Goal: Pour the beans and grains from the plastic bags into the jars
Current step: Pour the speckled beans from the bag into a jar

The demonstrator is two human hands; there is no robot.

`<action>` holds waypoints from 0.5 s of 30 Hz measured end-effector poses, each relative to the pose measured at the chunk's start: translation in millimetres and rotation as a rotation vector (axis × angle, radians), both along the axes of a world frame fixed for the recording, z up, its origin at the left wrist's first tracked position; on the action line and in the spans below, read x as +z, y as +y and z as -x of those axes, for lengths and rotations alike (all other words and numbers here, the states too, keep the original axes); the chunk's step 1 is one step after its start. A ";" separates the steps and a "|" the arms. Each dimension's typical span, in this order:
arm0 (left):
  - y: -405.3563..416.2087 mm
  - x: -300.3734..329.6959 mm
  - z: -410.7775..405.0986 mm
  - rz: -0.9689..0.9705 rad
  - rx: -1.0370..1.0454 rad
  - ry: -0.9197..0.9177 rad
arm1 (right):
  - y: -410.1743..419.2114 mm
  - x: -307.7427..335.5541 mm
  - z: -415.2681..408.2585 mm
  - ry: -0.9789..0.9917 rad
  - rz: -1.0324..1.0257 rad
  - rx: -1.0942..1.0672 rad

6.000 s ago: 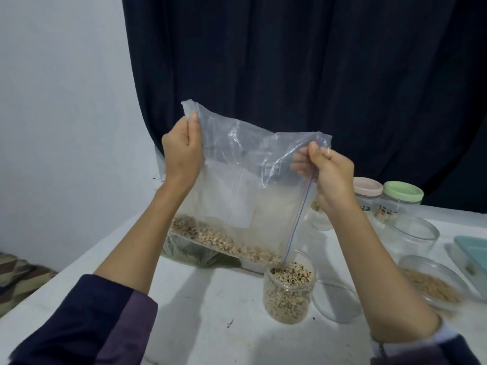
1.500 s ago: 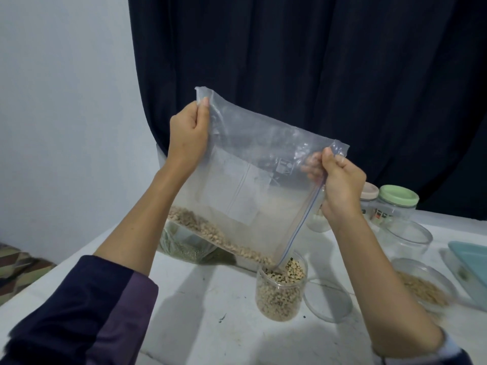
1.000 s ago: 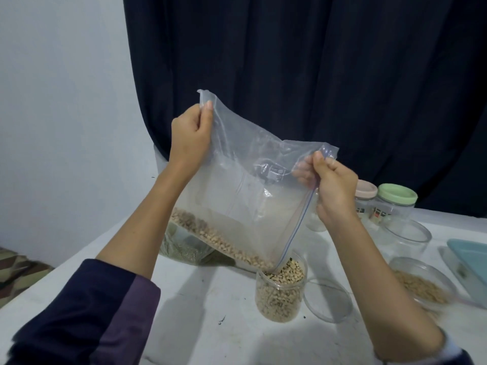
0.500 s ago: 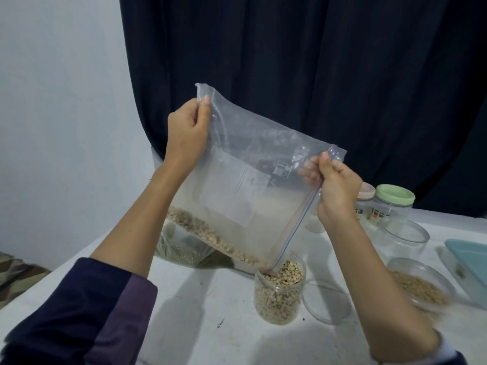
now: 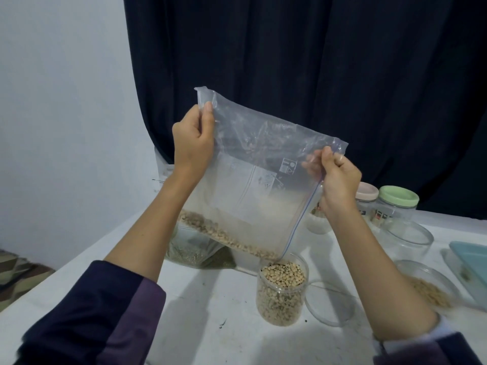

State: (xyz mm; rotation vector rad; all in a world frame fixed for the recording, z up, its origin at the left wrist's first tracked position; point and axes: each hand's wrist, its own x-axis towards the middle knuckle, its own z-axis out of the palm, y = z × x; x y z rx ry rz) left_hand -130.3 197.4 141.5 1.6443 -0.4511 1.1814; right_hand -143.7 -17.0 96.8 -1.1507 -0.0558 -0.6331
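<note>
I hold a clear zip bag (image 5: 253,185) up over the table. My left hand (image 5: 193,142) pinches its upper left corner and my right hand (image 5: 338,177) grips its right corner by the blue zip strip. The bag hangs tilted, and a thin band of pale beans (image 5: 226,237) lies along its lower edge, sloping down to the right. The lowest corner sits just above the mouth of an open clear jar (image 5: 282,291), which is nearly full of the same beans.
A clear round lid (image 5: 330,302) lies right of the jar. Behind stand a pink-lidded jar (image 5: 366,196), a green-lidded jar (image 5: 396,205) and an empty open jar (image 5: 407,239). A jar of tan grains (image 5: 428,287), a teal lid (image 5: 471,264) and a bag of greenish grains (image 5: 192,251) are also there.
Over the last seconds the bag has been shaken slightly up and down above the jar. The band of beans in it has thinned and the jar's level has risen.
</note>
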 end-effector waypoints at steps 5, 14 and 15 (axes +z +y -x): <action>-8.5 -3.0 -1.0 0.014 -0.015 0.002 | -8.6 1.1 1.2 -0.006 0.038 -0.034; -8.0 3.2 -1.4 0.027 -0.015 0.020 | -13.6 9.7 16.5 0.046 0.063 -0.023; -6.8 4.0 -1.6 0.026 -0.015 0.027 | -12.8 10.8 18.1 0.058 0.063 -0.026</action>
